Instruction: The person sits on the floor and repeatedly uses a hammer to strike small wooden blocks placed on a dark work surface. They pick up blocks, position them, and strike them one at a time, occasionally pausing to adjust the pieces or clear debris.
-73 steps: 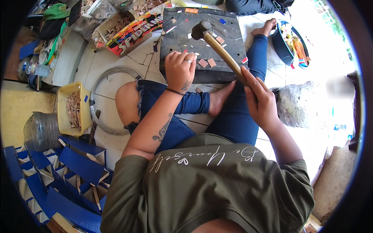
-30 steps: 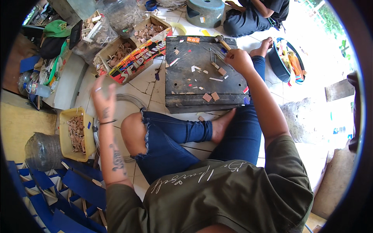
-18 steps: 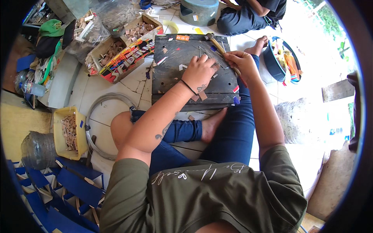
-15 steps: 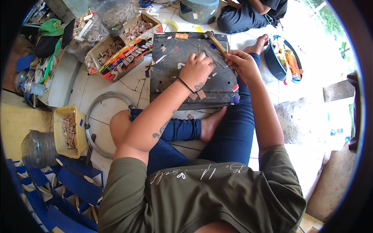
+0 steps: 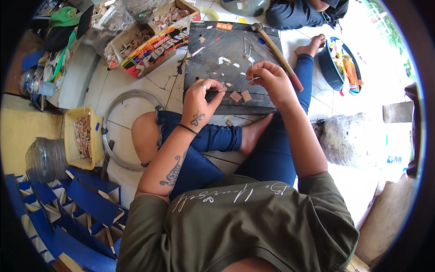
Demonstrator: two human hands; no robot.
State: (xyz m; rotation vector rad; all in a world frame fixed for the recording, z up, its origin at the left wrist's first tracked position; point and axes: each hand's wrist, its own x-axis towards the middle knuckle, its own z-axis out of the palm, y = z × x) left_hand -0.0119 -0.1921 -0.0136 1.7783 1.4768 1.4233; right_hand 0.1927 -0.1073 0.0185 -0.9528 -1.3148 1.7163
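Note:
My left hand (image 5: 202, 97) is above the near left part of a black board-like work block (image 5: 204, 50). Its thumb and forefinger pinch a small brown wooden piece (image 5: 222, 89). To the right, my right hand (image 5: 272, 84) holds a thin wire piece (image 5: 252, 70) upright between thumb and fingertips, apart from the left hand. A hammer (image 5: 276, 50) with a wooden, red-ended handle lies along the block's right side, beyond my right hand. Two flat brown wooden squares (image 5: 240, 96) rest near the front edge. White scraps (image 5: 223, 60) and thin wire lengths are scattered on top.
A divided box of wooden pieces (image 5: 156, 47) stands at the far left. Left of me are a wire coil (image 5: 108, 136), a yellow bin (image 5: 95, 158) and blue panels (image 5: 95, 197). A dark blue tub (image 5: 328, 72) stands right. Another person's legs (image 5: 294, 17) show at the top.
My left hand has drawn back toward me and turned, showing a wooden piece in its pinch. My right hand has moved nearer and left, uncovering the hammer's handle. The view has shifted slightly.

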